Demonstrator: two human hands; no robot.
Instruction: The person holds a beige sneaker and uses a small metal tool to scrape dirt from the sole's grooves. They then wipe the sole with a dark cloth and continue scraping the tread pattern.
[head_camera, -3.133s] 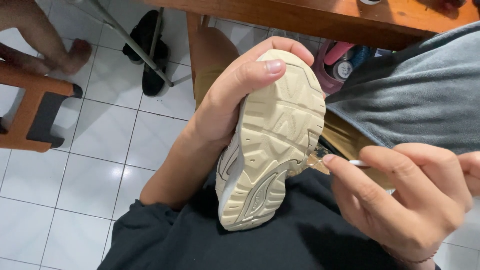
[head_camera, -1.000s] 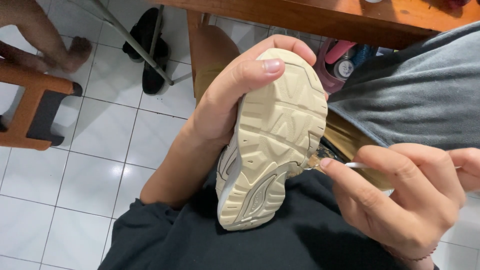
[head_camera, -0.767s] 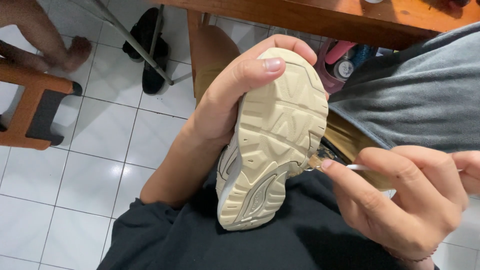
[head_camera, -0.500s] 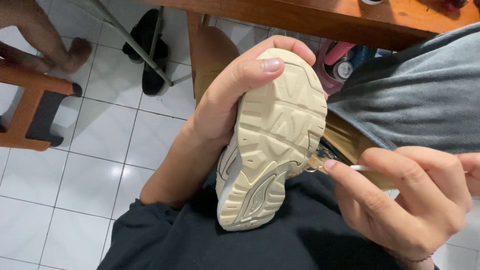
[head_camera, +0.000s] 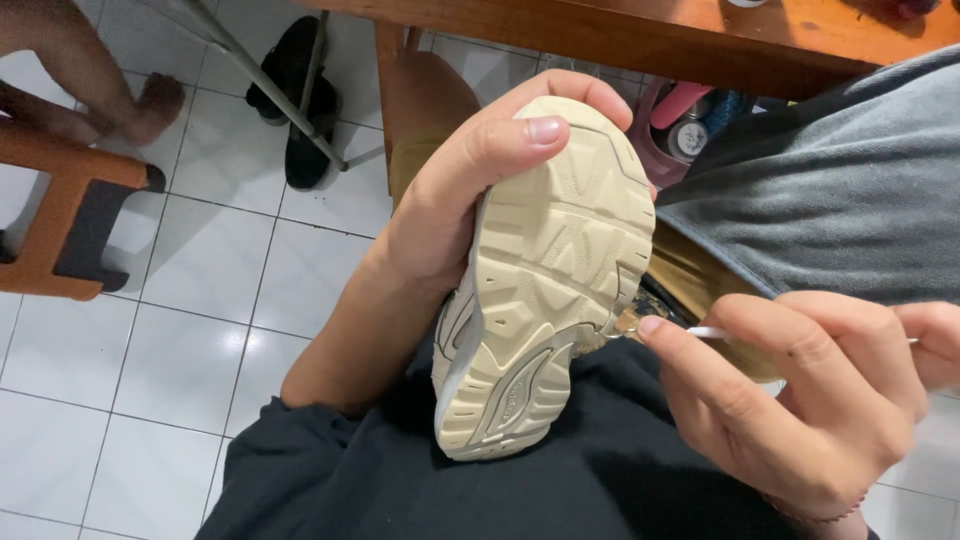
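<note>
Two bare hands work over one cream-coloured shoe (head_camera: 545, 280) in the head view, which looks down onto the person's lap. The shoe is turned sole-up, its chunky tread facing the camera, toe toward the top of the frame and heel down over the dark shirt (head_camera: 480, 490). The left hand (head_camera: 470, 190) wraps around the toe end from the left, thumb pressed flat across the top of the sole and fingertips curling over the far edge, so it is closed firmly on the shoe. The right hand (head_camera: 800, 400) sits at the lower right, its thumb and fingers pinched together on a thin white-handled brush (head_camera: 690, 331), whose small bristled tip touches the right edge of the sole near the middle. Behind the shoe lies a grey cloth (head_camera: 830, 200) over the person's right leg, and a wooden table (head_camera: 650, 40) runs along the top. On the white tiled floor (head_camera: 150, 360) stand a pair of black sandals (head_camera: 300, 100) by a metal table leg, an orange stool (head_camera: 70, 220) at the left, and another person's bare foot (head_camera: 140, 105) just above it.
</note>
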